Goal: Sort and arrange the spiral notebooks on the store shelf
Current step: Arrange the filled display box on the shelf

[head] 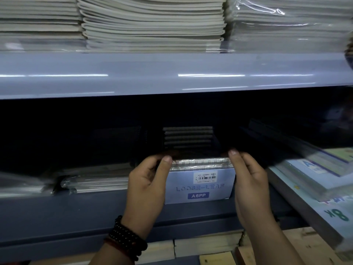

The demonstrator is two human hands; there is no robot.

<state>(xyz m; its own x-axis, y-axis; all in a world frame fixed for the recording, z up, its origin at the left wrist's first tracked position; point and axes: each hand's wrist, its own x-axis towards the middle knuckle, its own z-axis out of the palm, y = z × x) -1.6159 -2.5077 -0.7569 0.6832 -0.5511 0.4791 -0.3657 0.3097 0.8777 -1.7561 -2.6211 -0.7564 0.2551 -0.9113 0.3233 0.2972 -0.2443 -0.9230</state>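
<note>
Both hands grip one notebook (pixel 200 186) between them. The left hand (pixel 148 190) curls round its left end and the right hand (pixel 248 184) round its right end. Each thumb (pixel 166 161) lies on the near face up by the wire spiral (pixel 200 162), with the other fingers hidden behind. The notebook's long axis runs level from hand to hand. The spiral lies along the top edge, at the thumb tips, and the bottom edge points down toward the wrists, in front of the shelf lip (pixel 76 211). Its pale blue cover faces the person and the print "LOOSE-LEAF" and "A6PP" reads upright. A white barcode label (pixel 205 177) sits just below the spiral, and clear film shines over the wire. Beyond the fingertips, deeper in the dark bay, stands a stack (pixel 188 137) of dark notebooks with page edges facing out. Left of the left hand lie film-wrapped piles (pixel 95 180). Right of the right hand lie flat pads (pixel 315 175), one marked "8K". Above the hands is the upper shelf (pixel 172 73), carrying grey stacks (pixel 152 22). Dark beads (pixel 124 238) circle the left wrist, and book edges (pixel 206 245) show below between the forearms.
</note>
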